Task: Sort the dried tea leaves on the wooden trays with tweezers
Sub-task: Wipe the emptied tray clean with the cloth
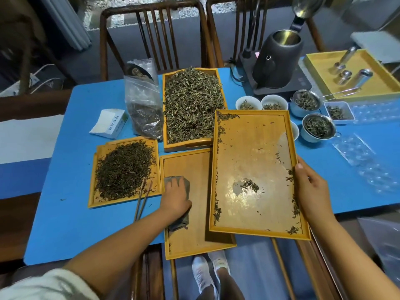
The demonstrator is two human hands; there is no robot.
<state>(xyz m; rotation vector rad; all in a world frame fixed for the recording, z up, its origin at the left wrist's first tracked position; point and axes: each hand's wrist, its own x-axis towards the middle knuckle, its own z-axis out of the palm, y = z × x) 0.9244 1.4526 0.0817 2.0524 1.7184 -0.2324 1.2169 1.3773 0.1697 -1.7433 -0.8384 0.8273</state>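
My right hand (309, 187) grips the right rim of a large wooden tray (255, 231), held lifted and tilted above the table, with a few tea leaves scattered on it. My left hand (176, 199) presses a grey cloth (179, 221) onto a bare wooden tray (194, 169) below. Bamboo tweezers (142, 199) lie across the front edge of a left tray (92, 191) holding a pile of dark tea leaves (124, 169). A back tray (166, 146) is heaped with greener dried leaves (192, 107).
A plastic bag of tea (144, 105) and a white box (110, 124) sit at the back left. White cups (247, 102), strainers (318, 126), a black kettle (279, 61) and a yellow tray with metal tools (324, 68) fill the right. Chairs stand behind the blue table (71, 213).
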